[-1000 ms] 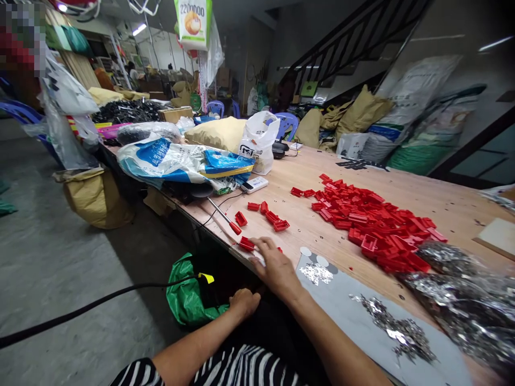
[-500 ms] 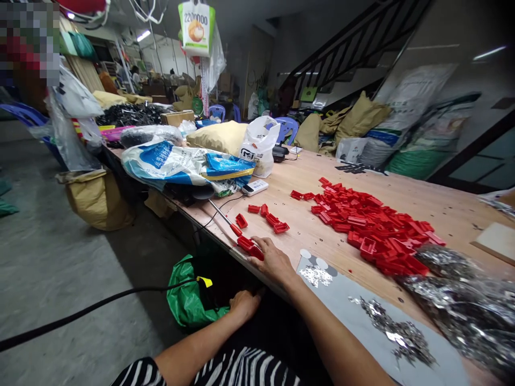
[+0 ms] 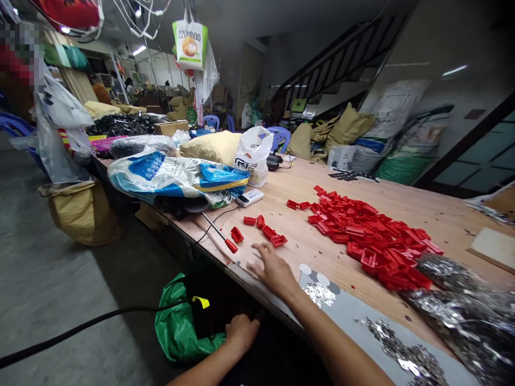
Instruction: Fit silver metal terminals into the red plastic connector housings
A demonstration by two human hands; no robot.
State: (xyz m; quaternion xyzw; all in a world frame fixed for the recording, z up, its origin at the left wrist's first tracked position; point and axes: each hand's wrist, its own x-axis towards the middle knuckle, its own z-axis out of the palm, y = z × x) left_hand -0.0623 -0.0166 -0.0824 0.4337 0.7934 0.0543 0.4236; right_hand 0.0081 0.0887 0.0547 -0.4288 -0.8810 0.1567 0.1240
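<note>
My right hand (image 3: 272,271) rests on the plywood table (image 3: 402,206) with its fingers spread, holding nothing. Nearest to it is a small group of red plastic parts (image 3: 261,225), just beyond the fingertips. A much larger heap of the same red parts (image 3: 378,238) lies to the right. My left hand (image 3: 241,333) sits below the table edge beside a green bag (image 3: 181,327), its fingers partly hidden. A thin metal rod with a red tip (image 3: 220,233) lies on the table, left of the small group.
A grey sheet (image 3: 341,316) with silver metal pieces and a bulging bag of silver pieces (image 3: 462,303) lie at the right front. A blue-and-white sack (image 3: 173,177), white plastic bag (image 3: 251,155) and white device (image 3: 250,198) stand at the table's far left. A black cable (image 3: 80,327) crosses above the concrete floor.
My right hand has lifted away from the table edge, and the red parts under it no longer show there. My left hand sits lower, and the whole view has shifted.
</note>
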